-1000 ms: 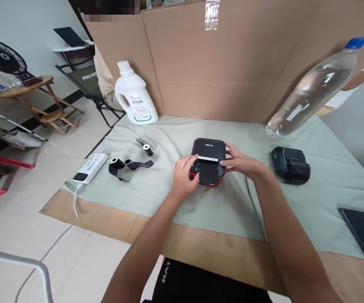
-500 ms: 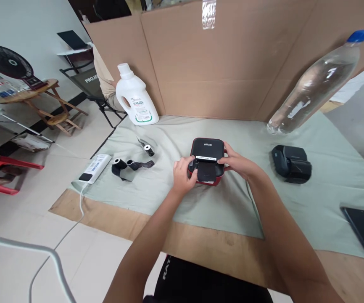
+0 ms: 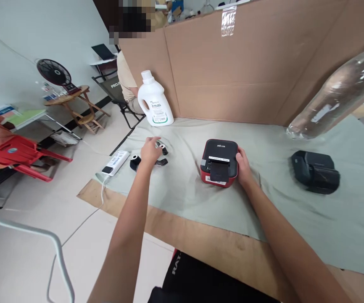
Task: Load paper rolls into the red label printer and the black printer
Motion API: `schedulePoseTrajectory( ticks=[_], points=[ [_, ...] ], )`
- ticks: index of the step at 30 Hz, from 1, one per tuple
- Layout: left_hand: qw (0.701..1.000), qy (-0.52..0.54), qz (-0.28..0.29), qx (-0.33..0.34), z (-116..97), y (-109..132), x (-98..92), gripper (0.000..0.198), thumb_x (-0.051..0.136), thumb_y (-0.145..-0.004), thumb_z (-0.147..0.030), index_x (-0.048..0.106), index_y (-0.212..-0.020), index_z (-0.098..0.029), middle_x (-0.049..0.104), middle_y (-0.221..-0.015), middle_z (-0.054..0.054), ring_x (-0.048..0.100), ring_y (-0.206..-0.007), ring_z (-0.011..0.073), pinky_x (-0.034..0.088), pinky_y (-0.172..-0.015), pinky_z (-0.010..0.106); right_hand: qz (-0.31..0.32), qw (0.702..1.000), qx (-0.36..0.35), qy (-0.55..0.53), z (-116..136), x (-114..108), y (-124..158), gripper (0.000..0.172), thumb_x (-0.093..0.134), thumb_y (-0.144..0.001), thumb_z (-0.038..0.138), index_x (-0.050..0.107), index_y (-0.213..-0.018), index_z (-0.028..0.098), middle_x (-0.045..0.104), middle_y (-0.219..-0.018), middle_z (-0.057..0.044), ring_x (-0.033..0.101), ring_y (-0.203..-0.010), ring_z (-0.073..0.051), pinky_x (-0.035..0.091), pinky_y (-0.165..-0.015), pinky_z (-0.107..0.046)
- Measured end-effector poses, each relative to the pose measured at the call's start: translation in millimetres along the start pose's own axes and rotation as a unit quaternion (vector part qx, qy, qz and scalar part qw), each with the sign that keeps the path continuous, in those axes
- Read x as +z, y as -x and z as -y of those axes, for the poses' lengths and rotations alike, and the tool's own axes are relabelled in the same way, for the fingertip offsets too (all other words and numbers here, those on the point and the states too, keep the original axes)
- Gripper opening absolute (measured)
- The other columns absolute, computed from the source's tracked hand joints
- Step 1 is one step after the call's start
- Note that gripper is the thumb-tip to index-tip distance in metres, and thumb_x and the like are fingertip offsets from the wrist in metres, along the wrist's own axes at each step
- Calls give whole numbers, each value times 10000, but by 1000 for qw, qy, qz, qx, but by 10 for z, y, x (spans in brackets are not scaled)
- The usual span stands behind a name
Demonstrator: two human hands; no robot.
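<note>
A small red-and-black label printer (image 3: pixel 220 156) sits on the grey-green cloth (image 3: pixel 264 202), a black strip sticking out of its front slot. My right hand (image 3: pixel 243 169) grips the printer's right side. My left hand (image 3: pixel 149 152) is stretched out to the left, fingers loosely apart, hovering over several black ribbon rolls (image 3: pixel 162 149) lying on the cloth, with another roll (image 3: pixel 134 162) just left of the wrist. I cannot see anything held in the left hand.
A white detergent bottle (image 3: pixel 155 105) stands by the cardboard wall (image 3: pixel 248 71). A white power strip (image 3: pixel 116 162) lies at the cloth's left edge. A clear plastic bottle (image 3: pixel 336 99) and a black device (image 3: pixel 315 171) are at the right. A person sits behind the cardboard.
My left hand has left the printer's front and moved left over the black rolls. The right hand stays on the printer. The view has swung left.
</note>
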State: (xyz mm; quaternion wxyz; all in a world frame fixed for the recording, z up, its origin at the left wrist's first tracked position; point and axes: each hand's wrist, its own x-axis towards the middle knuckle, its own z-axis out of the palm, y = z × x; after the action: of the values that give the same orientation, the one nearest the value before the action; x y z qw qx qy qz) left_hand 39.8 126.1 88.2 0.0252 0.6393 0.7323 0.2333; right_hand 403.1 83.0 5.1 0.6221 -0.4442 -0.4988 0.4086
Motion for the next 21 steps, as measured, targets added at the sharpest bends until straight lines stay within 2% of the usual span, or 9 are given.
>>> schedulePoseTrajectory(
  ticks=[2, 3, 6, 9, 12, 16, 18, 19, 21],
  points=[
    [988, -91, 103, 69, 83, -195, 1, 518, 557, -780, -61, 728, -1216, -280, 589, -1465, 72, 599, -1207, 302, 461, -984, 418, -8, 1000, -8, -3, -30, -1, 0, 559, 581, -914, 639, 576, -1346, 283, 615, -1427, -63, 539, -1358, -261, 393, -1191, -448],
    [978, -123, 130, 107, 94, -257, 16, 527, 552, -761, -40, 748, -1181, -291, 609, -1454, 64, 561, -1270, 321, 436, -1026, 446, -11, 1000, -8, -5, -36, -10, -6, 564, 586, -913, 634, 570, -1351, 279, 624, -1414, -64, 554, -1341, -256, 408, -1177, -439],
    [962, -163, 150, 163, 80, -330, -1, 476, 576, -745, -45, 776, -1111, -275, 726, -1274, 99, 546, -1303, 344, 359, -1119, 517, -16, 1000, -7, -3, -56, -39, -29, 566, 577, -921, 633, 563, -1358, 273, 631, -1401, -62, 572, -1317, -241, 425, -1155, -417],
    [973, -126, 130, 145, 96, -233, -216, 409, 615, -782, -124, 760, -1145, -249, 771, -1127, 105, 645, -1176, 318, 356, -1155, 506, -17, 1000, -7, 2, -83, -42, -41, 563, 561, -926, 645, 566, -1350, 274, 636, -1391, -57, 582, -1302, -231, 441, -1136, -408],
    [992, 76, 49, 87, 159, 94, -522, 413, 659, -824, -270, 710, -1233, -244, 763, -1137, 70, 708, -1030, 268, 505, -1026, 419, -24, 1000, -5, 0, -97, -25, -40, 563, 565, -918, 652, 572, -1339, 277, 650, -1368, -53, 600, -1274, -226, 463, -1113, -404],
    [936, 348, -49, 8, 239, 777, -701, 537, 742, -797, -452, 680, -1258, -183, 739, -1184, 96, 709, -1032, 255, 578, -888, 354, -38, 999, -7, 3, -99, -10, -36, 546, 576, -912, 642, 591, -1311, 270, 663, -1348, -51, 607, -1261, -221, 466, -1109, -399],
    [913, 404, -52, -35, 273, 1069, -681, 613, 758, -776, -508, 664, -1275, -166, 741, -1153, 106, 705, -1027, 261, 586, -830, 344, -42, 999, -5, 7, -97, -10, -36, 543, 570, -912, 639, 589, -1311, 272, 661, -1354, -47, 608, -1264, -219, 465, -1111, -402],
    [912, 405, -42, -56, 291, 1176, -664, 621, 750, -777, -526, 663, -1275, -165, 745, -1113, 101, 708, -995, 259, 582, -796, 336, -44, 999, -2, 9, -94, -11, -36, 542, 567, -912, 638, 586, -1313, 274, 660, -1359, -44, 607, -1267, -219, 465, -1113, -404],
    [936, 341, -13, -87, 323, 1294, -636, 544, 705, -808, -536, 690, -1217, -177, 747, -992, 73, 707, -898, 243, 555, -747, 320, -45, 999, 4, 15, -83, -12, -36, 536, 562, -908, 637, 582, -1311, 284, 657, -1368, -37, 602, -1278, -219, 463, -1117, -408]
  ],
)
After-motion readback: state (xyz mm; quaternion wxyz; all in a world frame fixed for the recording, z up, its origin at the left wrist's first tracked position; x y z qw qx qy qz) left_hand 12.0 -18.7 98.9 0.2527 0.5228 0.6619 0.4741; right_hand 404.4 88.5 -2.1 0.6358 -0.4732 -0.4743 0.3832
